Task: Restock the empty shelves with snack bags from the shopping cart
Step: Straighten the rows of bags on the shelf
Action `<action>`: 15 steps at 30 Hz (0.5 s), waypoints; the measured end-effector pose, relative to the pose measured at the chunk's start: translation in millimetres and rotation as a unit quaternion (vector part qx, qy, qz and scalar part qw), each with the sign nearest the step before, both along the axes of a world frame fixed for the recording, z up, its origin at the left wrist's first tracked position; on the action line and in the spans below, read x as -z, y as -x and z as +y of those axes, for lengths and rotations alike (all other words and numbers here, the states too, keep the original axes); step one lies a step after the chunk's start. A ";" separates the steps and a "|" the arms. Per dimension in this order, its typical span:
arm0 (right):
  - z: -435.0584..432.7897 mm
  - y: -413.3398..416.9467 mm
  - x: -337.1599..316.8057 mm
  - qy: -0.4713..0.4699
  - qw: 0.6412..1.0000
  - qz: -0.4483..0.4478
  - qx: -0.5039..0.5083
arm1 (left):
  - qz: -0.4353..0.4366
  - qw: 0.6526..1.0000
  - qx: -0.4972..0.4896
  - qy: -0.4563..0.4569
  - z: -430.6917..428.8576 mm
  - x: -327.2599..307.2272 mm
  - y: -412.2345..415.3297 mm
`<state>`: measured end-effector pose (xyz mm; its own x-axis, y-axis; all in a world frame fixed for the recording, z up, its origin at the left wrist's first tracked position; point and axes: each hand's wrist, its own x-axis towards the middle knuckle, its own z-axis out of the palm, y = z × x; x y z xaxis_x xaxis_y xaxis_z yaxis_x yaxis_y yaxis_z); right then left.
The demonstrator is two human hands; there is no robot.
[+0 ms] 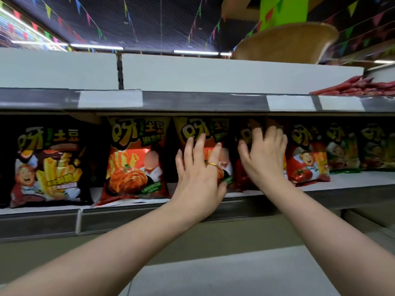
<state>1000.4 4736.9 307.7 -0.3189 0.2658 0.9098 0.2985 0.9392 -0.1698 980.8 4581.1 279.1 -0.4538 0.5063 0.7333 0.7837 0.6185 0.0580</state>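
An orange snack bag (197, 128) was steadied by the spread left hand (198, 174), seemingly so the red bag (241, 178) gripped in the curled right hand (264, 159) could be slotted alongside.

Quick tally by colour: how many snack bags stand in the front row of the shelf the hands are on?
Dark brown bag: 1
Orange bags: 2, one under the left hand
Red bags: 2, one in the grip of the right hand
Green bags: 2
Total: 7
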 end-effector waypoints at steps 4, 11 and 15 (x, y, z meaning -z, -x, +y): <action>30.1 -11.1 -5.9 0.083 0.971 -0.218 0.045 | -0.021 1.000 0.007 0.003 34.3 -2.1 -13.8; 70.6 -18.8 3.8 0.103 0.966 -0.191 -0.143 | -0.079 0.997 0.005 -0.008 102.9 2.0 -34.0; 86.4 -13.5 2.6 0.125 0.945 -0.200 -0.225 | -0.163 0.985 -0.004 -0.053 129.4 12.7 -38.2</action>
